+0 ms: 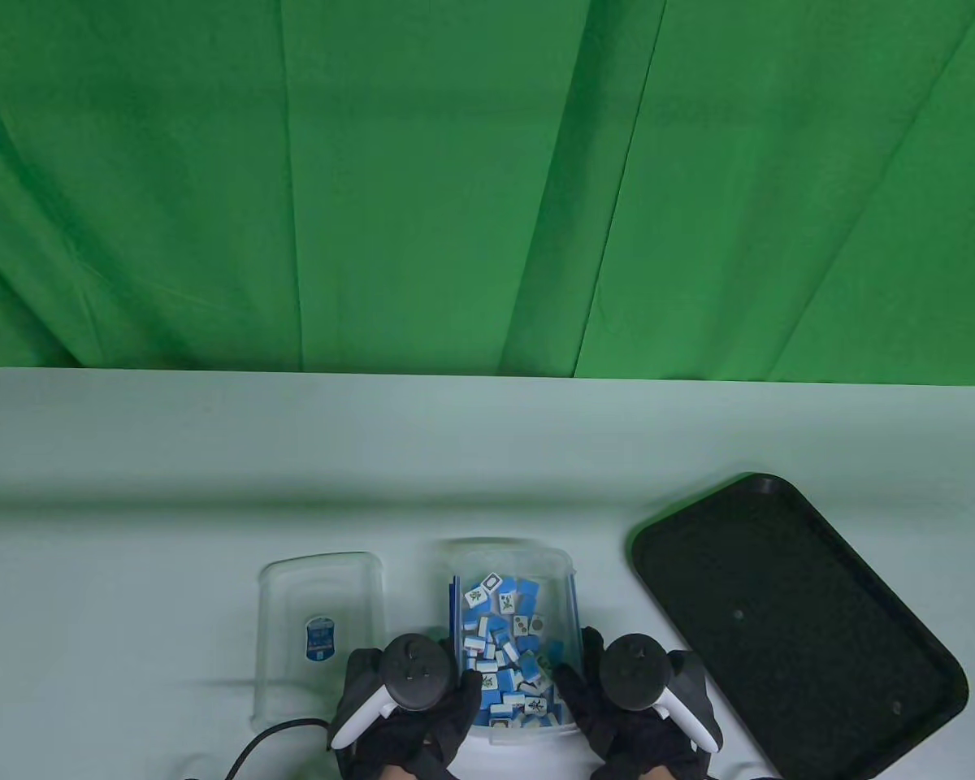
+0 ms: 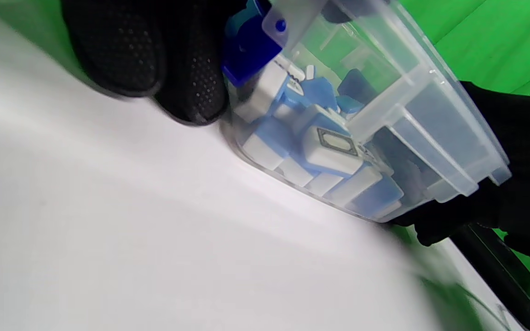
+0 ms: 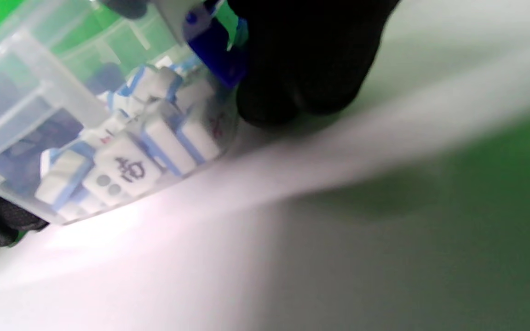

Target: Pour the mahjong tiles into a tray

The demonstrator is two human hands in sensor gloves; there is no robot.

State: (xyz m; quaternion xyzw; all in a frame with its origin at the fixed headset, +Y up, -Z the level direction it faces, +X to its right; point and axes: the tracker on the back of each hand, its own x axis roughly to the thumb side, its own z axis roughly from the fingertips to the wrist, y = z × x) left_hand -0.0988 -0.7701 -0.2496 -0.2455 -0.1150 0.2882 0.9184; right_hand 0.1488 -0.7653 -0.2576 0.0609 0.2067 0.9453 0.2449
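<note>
A clear plastic box full of blue and white mahjong tiles stands at the table's front centre, lid off. My left hand grips the box's left side and my right hand grips its right side. In the left wrist view my fingers press on the box wall by a blue latch. In the right wrist view my fingers press the opposite wall, with tiles seen through it. A black tray lies to the right of the box.
The box's clear lid, with a blue sticker, lies flat just left of the box. A black cable runs from my left hand to the front edge. A green backdrop hangs behind the white table.
</note>
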